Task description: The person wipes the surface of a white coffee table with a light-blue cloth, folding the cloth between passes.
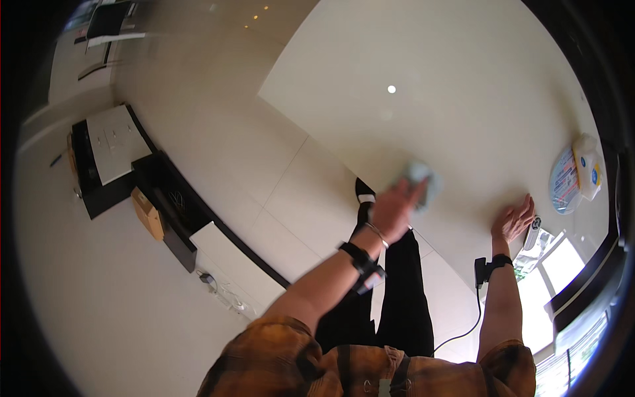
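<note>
My left hand [394,211] grips a light blue cloth [422,184] and presses it near the front edge of a glossy white table [446,109]. Motion blur softens both the hand and the cloth. Resting flat on the tabletop to the right, my right hand [513,221] holds nothing, its fingers stretched out. Just beside its fingertips lies a grey remote control [534,233]. Farther right are a printed, rounded plastic sheet or fan [564,183] and a soft pack of wipes [589,168], which overlaps it.
A dark edge [585,54] bounds the table's far right. Beyond tiled floor [278,198] at left stands a low black-and-white cabinet [168,193], with a cardboard box [147,213] behind it. A black cable [459,337] hangs from my right wrist device [480,273].
</note>
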{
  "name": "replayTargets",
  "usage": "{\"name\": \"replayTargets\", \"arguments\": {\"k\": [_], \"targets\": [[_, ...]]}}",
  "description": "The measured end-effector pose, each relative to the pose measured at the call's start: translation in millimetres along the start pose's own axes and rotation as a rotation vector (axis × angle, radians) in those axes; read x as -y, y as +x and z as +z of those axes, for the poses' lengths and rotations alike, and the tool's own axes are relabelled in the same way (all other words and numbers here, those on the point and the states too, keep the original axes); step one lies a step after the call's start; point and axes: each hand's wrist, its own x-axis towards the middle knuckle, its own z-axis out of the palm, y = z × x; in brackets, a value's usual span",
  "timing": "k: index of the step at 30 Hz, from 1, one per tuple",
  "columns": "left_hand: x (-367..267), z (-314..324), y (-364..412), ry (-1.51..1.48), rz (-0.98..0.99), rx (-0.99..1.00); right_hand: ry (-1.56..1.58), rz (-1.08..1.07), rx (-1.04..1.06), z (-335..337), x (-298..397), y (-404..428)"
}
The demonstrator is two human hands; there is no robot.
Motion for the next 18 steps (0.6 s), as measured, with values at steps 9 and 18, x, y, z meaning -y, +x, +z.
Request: {"name": "replayTargets", "arguments": {"k": [9, 18], "targets": [[-38.0, 24.3, 30.2, -0.030, 0.021, -0.082, -0.214, 0.071, 0.197, 10.4, -6.4, -7.4], [153.7, -89.0, 65.9, 0.163, -0.327, -0.347, 0.261, -0.210, 0.383, -54.7, 166.0, -66.4]]}}
